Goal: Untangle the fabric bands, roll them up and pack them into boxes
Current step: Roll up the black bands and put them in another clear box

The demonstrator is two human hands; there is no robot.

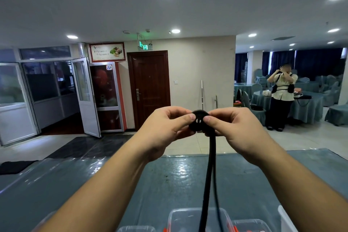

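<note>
A black fabric band (209,171) is partly wound into a small tight roll (199,121) held up at chest height in the middle of the view. My left hand (165,128) pinches the roll from the left with thumb and fingers. From the right, my right hand (235,130) grips the same roll. The loose end of the band hangs straight down from the roll and passes out of view at the bottom edge. Clear plastic boxes (197,218) stand at the bottom centre, close to me.
A table (169,179) with a blue-grey cloth under clear plastic lies below my arms. Beyond it are tiled floor, a dark mat (90,147), a brown door (148,88) and an open glass door (84,96). A person (280,98) stands at covered tables far right.
</note>
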